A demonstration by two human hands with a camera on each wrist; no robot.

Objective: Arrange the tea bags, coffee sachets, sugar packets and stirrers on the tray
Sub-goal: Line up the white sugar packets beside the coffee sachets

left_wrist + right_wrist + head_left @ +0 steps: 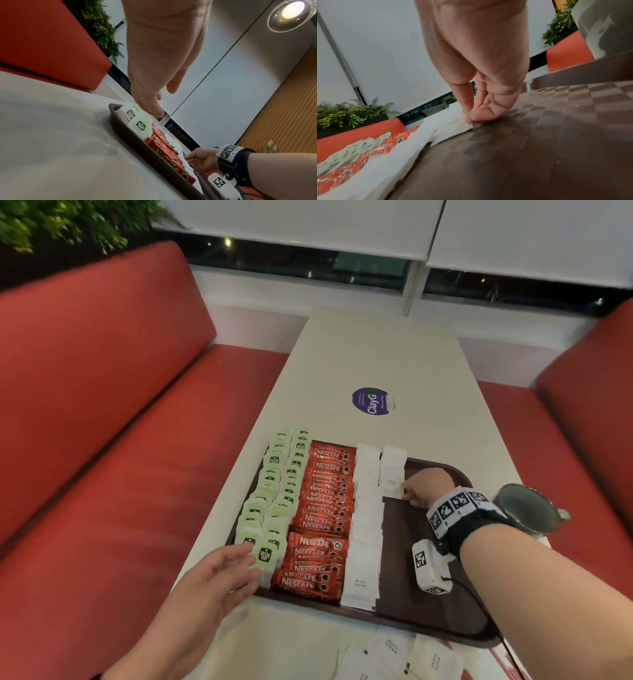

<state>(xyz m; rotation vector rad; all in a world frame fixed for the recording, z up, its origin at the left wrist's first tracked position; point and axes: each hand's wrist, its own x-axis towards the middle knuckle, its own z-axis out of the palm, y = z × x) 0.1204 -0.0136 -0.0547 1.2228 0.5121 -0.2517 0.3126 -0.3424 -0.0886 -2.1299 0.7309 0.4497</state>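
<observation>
A dark brown tray point(414, 529) holds two rows of green tea bags point(274, 498), a band of red coffee sachets point(325, 508) and a long row of white sugar packets point(366, 525). A second, short sugar row point(392, 467) starts at the tray's far edge. My right hand point(409, 494) pinches the near corner of that row's nearest sugar packet point(453, 125), which lies flat on the tray point(539, 135). My left hand point(239, 559) is open, fingers straight, by the nearest tea bags point(137, 121) at the tray's near left corner. I cannot tell whether it touches them.
Loose sugar packets point(394, 652) lie on the white table in front of the tray. A grey mug point(527, 508) stands just right of the tray. A purple sticker point(371, 400) is on the table beyond it. Red benches point(137, 440) flank the table.
</observation>
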